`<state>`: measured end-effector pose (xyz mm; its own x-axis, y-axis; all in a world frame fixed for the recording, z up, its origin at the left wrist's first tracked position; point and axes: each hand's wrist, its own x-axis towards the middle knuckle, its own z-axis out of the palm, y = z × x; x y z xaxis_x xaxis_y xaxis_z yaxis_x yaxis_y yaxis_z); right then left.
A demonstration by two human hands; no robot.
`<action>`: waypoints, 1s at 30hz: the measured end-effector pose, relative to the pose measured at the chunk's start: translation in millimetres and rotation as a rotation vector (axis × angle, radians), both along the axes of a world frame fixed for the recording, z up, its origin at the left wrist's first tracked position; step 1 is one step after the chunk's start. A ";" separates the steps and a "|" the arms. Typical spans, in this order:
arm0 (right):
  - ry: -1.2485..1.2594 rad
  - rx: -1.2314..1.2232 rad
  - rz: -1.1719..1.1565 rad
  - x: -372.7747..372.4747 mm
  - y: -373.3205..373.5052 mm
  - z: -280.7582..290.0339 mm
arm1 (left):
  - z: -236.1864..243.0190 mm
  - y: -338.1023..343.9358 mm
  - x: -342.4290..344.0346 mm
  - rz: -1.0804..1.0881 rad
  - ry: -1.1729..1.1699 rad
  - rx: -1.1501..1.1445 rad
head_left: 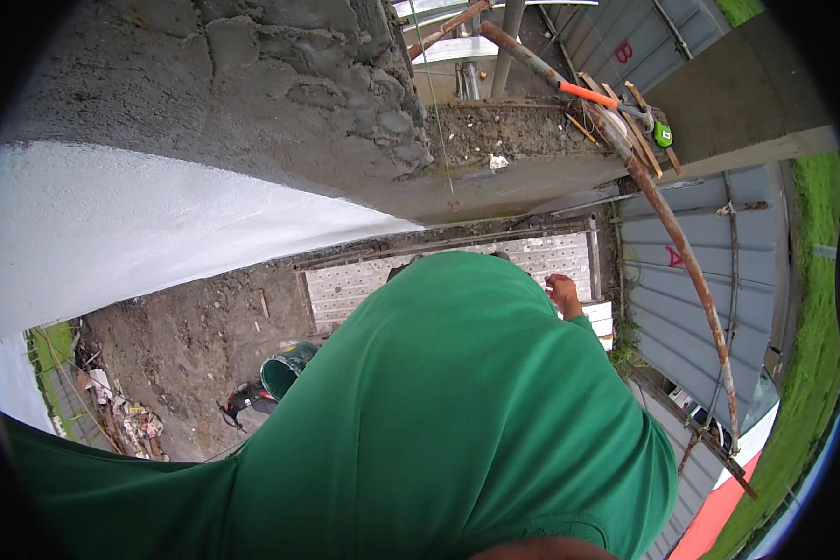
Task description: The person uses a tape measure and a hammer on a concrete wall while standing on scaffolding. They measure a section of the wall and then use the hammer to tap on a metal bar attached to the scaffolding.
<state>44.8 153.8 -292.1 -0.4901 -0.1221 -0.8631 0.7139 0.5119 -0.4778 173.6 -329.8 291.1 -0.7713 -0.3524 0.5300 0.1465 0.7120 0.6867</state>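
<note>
Nearest the camera, a big green shirt (pixel 439 420) fills the lower middle of the view, the person's own body bent fwd and blocking most of what's below. A strip of bare arm shows at the very bottom edge, too little to tell which arm or what it's doing. Left hand isn't in view. Right hand (pixel 564 293) pokes out past the green sleeve at the shirt's upper right, fingers curled loosely; can't tell if it's gripping anything, it sits just above the perforated metal scaffold plank (pixel 541 257) and near a white block (pixel 599 317) at the plank's right end.

Left of the shirt, lower down on the dirt ground (pixel 196 345), a dark green bucket (pixel 285 369) stands partly hidden by the shirt, w/ a red-and-black object just beside it, too small to ID. Rubble and litter lie further left.

Right side: grey corrugated sheeting (pixel 681 308) and a rusty curved pipe (pixel 681 252) running down across it. Beyond, rough grey plastered wall (pixel 280 84) over a smooth white wall section (pixel 140 224). On the ledge up top, an orange-handled tool (pixel 588 93) and a green tape measure (pixel 663 135), grass at far right
</note>
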 end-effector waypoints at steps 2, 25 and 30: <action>-0.001 -0.002 -0.061 5.8 1.3 1.2 | 3.0 2.0 -7.9 -0.023 0.002 -0.007; 0.936 -0.948 0.556 -39.2 -257.1 398.0 | 72.4 14.8 -0.4 -0.010 0.088 -0.275; 0.710 -1.359 0.473 -38.7 -263.3 447.2 | 107.8 26.7 1.2 -0.020 0.137 -0.381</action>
